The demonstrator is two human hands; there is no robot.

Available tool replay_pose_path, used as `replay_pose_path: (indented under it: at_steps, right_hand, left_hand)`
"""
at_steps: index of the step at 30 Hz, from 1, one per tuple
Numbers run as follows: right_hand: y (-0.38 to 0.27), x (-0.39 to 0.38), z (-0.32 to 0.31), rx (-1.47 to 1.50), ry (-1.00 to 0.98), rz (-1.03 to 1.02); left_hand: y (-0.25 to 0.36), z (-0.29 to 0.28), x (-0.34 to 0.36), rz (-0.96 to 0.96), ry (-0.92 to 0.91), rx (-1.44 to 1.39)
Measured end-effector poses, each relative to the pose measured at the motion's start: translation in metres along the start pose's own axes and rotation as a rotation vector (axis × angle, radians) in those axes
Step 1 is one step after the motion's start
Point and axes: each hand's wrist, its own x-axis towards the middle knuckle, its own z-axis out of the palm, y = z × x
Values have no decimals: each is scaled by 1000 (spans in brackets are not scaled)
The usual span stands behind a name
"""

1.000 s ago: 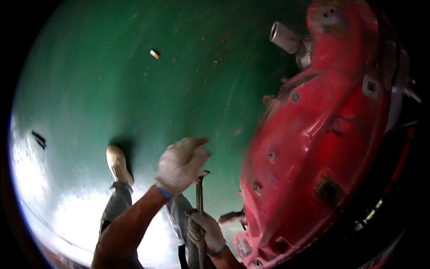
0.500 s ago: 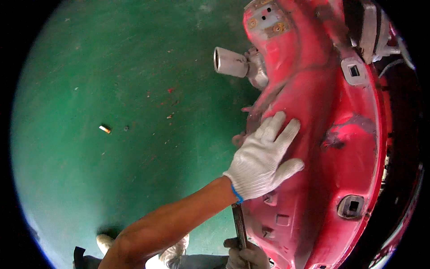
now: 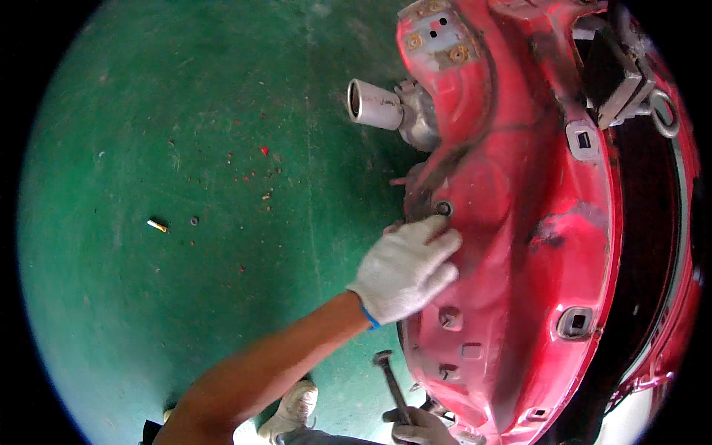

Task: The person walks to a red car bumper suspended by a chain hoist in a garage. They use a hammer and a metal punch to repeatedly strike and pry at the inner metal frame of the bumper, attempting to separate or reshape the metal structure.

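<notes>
My left hand [image 3: 408,267], in a white knit glove with a blue cuff edge, lies palm down on the red car body panel [image 3: 482,274]. Its fingers are somewhat bent and apart, with nothing seen between them. A round grommet-like hole [image 3: 443,208] sits just beyond the fingertips. At the bottom, my gloved right hand [image 3: 423,428] is wrapped round the handle of a hammer [image 3: 397,386]. The hammer's small head points up and to the left, apart from the panel. The lower part of this hand is cut off by the frame edge.
A metal exhaust tip [image 3: 376,104] juts out left of the panel. Bracket blocks and a metal ring [image 3: 664,113] stand at the upper right. A cigarette butt [image 3: 157,225] and red flakes lie on the green floor [image 3: 222,297]. My shoe [image 3: 298,404] shows below.
My left hand has slid down and left along the panel, its fingers less spread, uncovering the round hole. The hammer's head now shows, lower and clear of the left wrist. The view has shifted slightly.
</notes>
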Motion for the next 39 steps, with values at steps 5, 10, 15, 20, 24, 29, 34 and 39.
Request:
replay_pose_path:
  at_steps: [5, 10, 15, 20, 24, 29, 34, 39]
  right_hand:
    - [-4, -11, 13, -18, 76, -140]
    - [-4, 22, -4, -366, 10, 145]
    - [6, 72, -12, -923, -81, 263]
    - [55, 108, -56, -1231, -178, 374]
    - [119, 110, -134, -1401, -193, 287]
    - [137, 91, -133, -1439, 24, 239]
    - [172, 47, -124, -1144, 122, 203]
    - [174, 35, -108, -1096, 60, 92]
  left_hand:
    - [-43, -11, -31, -246, -94, 154]
    - [-67, -25, -53, -388, -327, 274]
    - [-77, -43, -62, -413, -455, 321]
    - [-86, -53, -65, -400, -519, 381]
    - [-85, -38, -65, -318, -451, 332]
    - [-59, -19, -24, -59, -98, 103]
    - [10, 34, 0, -168, 32, -524]
    - [62, 51, -5, -164, -17, -230]
